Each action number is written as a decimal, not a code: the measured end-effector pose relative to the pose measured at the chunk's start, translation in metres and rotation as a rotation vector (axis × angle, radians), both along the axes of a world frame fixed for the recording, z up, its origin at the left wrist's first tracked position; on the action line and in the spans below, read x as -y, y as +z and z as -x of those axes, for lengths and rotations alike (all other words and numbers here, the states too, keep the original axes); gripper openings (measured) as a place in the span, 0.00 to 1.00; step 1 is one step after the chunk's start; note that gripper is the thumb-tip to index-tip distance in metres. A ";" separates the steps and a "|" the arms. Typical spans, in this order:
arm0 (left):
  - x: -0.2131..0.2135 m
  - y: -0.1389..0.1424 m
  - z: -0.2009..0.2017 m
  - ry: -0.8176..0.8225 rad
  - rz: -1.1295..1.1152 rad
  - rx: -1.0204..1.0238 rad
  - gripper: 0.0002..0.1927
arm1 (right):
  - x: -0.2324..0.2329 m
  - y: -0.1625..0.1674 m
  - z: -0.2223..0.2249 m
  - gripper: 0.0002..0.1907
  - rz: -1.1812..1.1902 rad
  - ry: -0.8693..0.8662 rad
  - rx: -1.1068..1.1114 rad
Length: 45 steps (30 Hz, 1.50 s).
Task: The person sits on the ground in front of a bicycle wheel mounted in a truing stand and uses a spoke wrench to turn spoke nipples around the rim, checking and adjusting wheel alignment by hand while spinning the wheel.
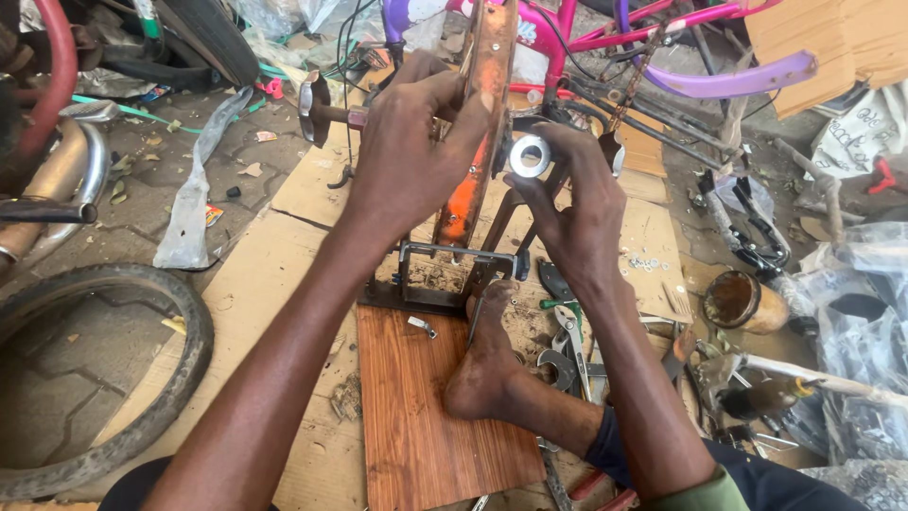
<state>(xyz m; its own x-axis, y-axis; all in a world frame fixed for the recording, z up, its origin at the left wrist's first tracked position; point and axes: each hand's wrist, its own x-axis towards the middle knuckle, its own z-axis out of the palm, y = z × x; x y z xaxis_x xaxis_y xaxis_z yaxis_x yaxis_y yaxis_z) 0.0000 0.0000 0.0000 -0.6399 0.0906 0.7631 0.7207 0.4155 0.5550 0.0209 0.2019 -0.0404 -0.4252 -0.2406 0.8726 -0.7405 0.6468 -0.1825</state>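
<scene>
While both hands work at upper centre of frame, count is: two hands, one bare foot [487, 364], one orange frame tube [478, 123], one silver ring [530, 155], one wooden board [426, 416]

Left hand [411, 142]: forearm runs up from bottom left, wrist straight, palm wrapped round the rusty orange frame tube from its left side. Thumb lies across the tube's front face, fingers curl behind. Grip closed tight on the tube, no gap visible

Right hand [572, 203]: forearm comes up from bottom right, hand angled up and left. Fingertips pinch the silver ring, narrow grip, ring held just right of the tube and touching or nearly touching it, can't tell which. Ring's open bore faces the camera

Frame tube stands near upright, slightly tilted, lower end sitting in a metal clamp bracket [454, 270] at centre frame. Foot rests on the wooden board just below the bracket, toes against its base

One axle with a round end cap [317, 109] sticks out left of the left hand, upper centre-left

Around: one loose tyre [123, 378] lower left, one pink and purple child's bicycle [662, 47] along the top, spanners and pliers [567, 341] in a pile right of the foot, count unclear. One brown tin [742, 301] right of centre. Cardboard sheets [265, 274] under everything
</scene>
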 end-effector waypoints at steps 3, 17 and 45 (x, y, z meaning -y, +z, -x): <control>0.005 0.010 0.011 0.078 -0.004 -0.003 0.17 | 0.012 0.011 0.007 0.25 0.055 0.033 0.081; 0.039 0.102 0.050 0.326 -0.048 0.276 0.22 | 0.086 0.065 0.058 0.17 0.374 0.396 0.539; 0.112 0.156 0.069 0.253 -0.219 0.540 0.20 | 0.210 0.117 0.091 0.13 0.346 -0.102 -0.110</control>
